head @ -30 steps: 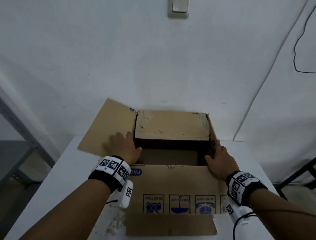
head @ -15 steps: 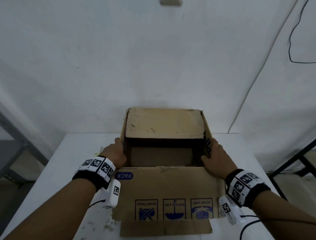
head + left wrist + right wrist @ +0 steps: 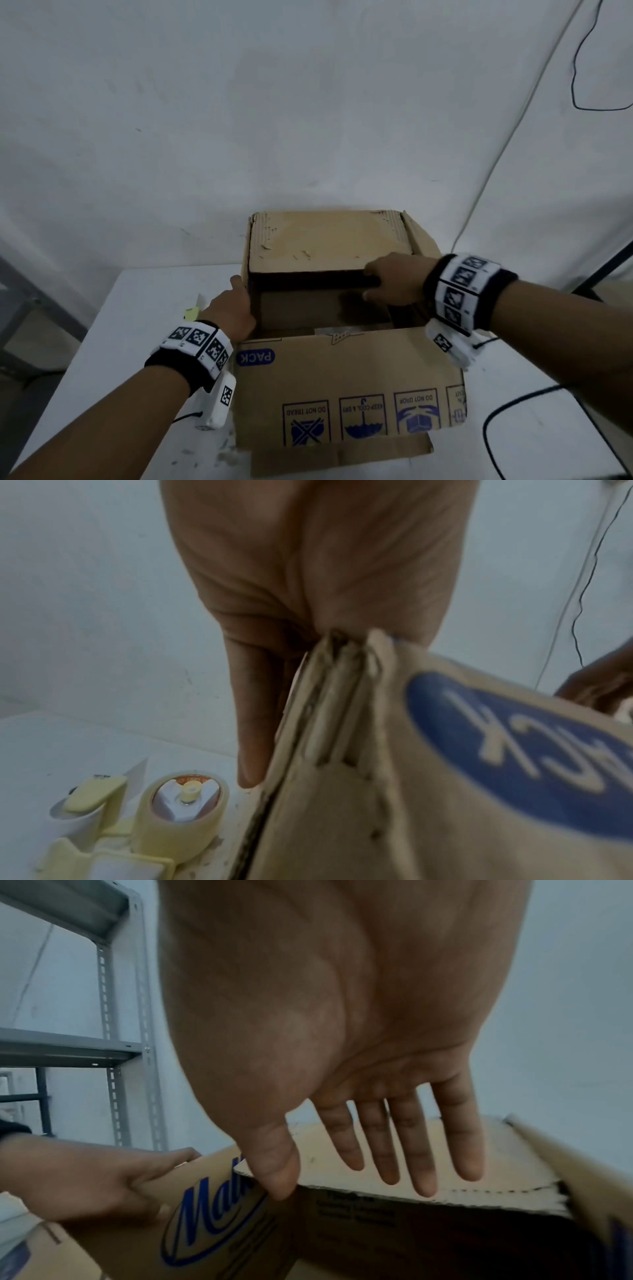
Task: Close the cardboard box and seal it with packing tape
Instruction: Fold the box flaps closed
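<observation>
The brown cardboard box (image 3: 322, 308) stands on the white table, its top still partly uncovered. Its far flap (image 3: 325, 240) lies folded over the opening, and the printed near flap (image 3: 342, 377) hangs out toward me. My left hand (image 3: 233, 308) holds the left flap (image 3: 212, 1204) upright, pinched between thumb and fingers (image 3: 250, 723). My right hand (image 3: 394, 281) reaches across the opening; its straight fingers (image 3: 411, 1150) lie on the far flap, thumb at the flap's front edge. The right flap (image 3: 423, 236) leans outward. A roll of packing tape (image 3: 181, 813) stands left of the box.
Yellow plastic pieces (image 3: 92, 794) lie beside the tape on the white table (image 3: 137, 325). A black cable (image 3: 513, 404) runs over the table at the right. The box's back is near the wall. A grey metal shelf (image 3: 116, 1042) stands off to the left.
The left flap, spread flat outward a second ago, now stands upright in my left hand. My right hand left the box's right side and moved onto the far flap.
</observation>
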